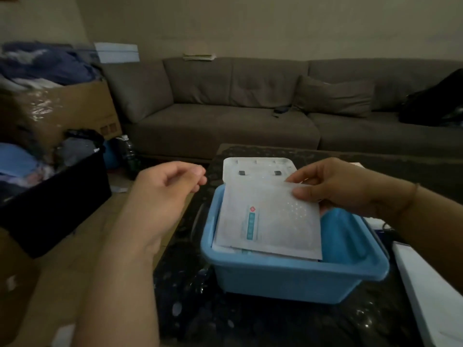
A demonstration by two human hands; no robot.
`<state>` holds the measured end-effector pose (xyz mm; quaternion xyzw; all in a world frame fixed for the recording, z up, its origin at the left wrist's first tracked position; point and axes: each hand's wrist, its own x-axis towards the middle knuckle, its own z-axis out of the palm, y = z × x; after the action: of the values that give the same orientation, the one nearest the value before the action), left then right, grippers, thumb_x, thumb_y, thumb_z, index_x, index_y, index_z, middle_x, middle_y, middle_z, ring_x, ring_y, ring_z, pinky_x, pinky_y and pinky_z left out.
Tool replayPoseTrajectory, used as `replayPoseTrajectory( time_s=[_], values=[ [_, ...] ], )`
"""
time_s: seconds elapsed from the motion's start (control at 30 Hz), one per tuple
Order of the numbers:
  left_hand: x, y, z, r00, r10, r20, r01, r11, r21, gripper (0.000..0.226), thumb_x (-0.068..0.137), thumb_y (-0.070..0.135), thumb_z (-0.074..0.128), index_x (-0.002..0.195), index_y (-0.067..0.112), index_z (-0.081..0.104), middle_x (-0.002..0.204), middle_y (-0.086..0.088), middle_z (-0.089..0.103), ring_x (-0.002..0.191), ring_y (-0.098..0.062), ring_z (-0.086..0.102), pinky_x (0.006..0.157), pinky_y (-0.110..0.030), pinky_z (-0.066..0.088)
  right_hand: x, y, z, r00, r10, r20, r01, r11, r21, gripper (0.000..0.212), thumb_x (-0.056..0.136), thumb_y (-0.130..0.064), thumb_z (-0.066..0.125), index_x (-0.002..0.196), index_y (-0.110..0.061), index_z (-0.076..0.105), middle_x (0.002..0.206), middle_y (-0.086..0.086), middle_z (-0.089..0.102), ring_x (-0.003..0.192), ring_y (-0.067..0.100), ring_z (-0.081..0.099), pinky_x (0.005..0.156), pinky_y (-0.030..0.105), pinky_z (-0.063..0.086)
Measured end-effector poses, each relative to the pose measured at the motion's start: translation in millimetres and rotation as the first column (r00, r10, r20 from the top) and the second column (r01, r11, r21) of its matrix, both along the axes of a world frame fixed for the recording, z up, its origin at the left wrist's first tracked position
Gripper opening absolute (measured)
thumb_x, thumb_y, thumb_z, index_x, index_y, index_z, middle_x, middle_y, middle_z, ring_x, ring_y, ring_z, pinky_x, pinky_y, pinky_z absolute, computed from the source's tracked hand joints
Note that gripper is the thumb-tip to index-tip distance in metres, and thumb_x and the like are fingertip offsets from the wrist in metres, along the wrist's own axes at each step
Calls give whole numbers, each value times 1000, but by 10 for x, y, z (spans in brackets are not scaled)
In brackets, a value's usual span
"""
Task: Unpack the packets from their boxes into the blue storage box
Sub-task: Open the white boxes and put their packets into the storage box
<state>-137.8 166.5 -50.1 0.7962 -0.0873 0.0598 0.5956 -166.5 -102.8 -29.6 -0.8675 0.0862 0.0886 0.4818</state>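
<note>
Nearest the lens: left hand, raised beside the blue storage box, fingers loosely curled, grasping nothing. Right hand pinching the top right corner of a white packet, thumb on its face. Packet tilted, lower edge down inside the box on other white packets there. White lid upright behind the box. Box on a dark speckled table. Grey sofa beyond. Black bin and cardboard box off left.

Matt blue plastic storage box, papery white packet, glossy speckled tabletop, cloth sofa
</note>
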Motion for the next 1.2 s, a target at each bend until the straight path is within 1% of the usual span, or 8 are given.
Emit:
replayPoseTrajectory(
  time_s=[0.27,0.37,0.5,0.63,0.83,0.97,1.13,1.2],
  values=[
    [41,-124,-56,986,-160,36,149,967,208,10,93,32,65,99,37,70,93,20,70,91,6,62,74,-15,43,11,136,-153,995,71,76,-52,972,-231,15,86,-23,72,101,-26,72,72,-12,73,59,-1,65,53,14,48],
    [44,-186,-94,977,-208,51,183,934,308,15,92,31,67,106,37,69,100,21,69,98,5,62,89,-25,51,-53,210,-156,976,160,146,-69,868,-493,23,85,-38,71,108,-35,70,89,-24,66,79,-7,62,66,7,45],
    [4,-222,-84,959,-284,1,238,807,540,34,91,35,68,122,47,58,122,27,54,117,1,49,96,-25,43,-115,263,-202,962,257,95,-117,698,-707,43,86,-54,61,127,-39,60,128,-17,54,114,6,49,101,30,43],
    [-11,-159,-89,897,-379,-227,408,518,751,63,85,43,73,138,51,39,138,25,39,126,-2,40,105,-27,36,-129,286,-228,947,320,32,-223,727,-649,46,93,-48,55,137,-34,52,132,-16,56,92,-7,52,90,17,36],
    [7,-189,-118,925,-349,-150,315,483,817,52,77,48,77,114,55,40,129,28,41,126,-6,42,114,-49,28,-188,252,-340,937,350,12,-270,744,-611,44,99,-45,44,141,-32,45,139,-9,54,112,6,51,92,17,33],
    [3,-275,-82,943,-326,-66,200,395,897,70,75,52,77,134,49,40,144,19,43,133,-11,41,113,-45,31,-322,119,-234,935,287,207,-107,787,-608,45,96,-47,50,139,-34,47,142,-10,51,122,6,50,97,18,37],
    [-521,-769,165,792,-477,382,120,734,668,36,76,46,72,109,51,57,111,31,57,104,9,50,91,-13,36,-1129,-536,6,695,-39,718,279,935,-219,25,95,-36,57,119,-39,61,111,-18,68,101,-3,64,85,17,51],
    [-861,-1085,166,664,-665,341,346,679,648,23,82,47,67,101,52,56,103,34,58,104,17,49,83,-3,35,-1594,-927,-173,658,-180,731,448,874,-188,21,94,-25,58,106,-42,65,99,-17,71,95,0,68,81,21,52]
  ],
)
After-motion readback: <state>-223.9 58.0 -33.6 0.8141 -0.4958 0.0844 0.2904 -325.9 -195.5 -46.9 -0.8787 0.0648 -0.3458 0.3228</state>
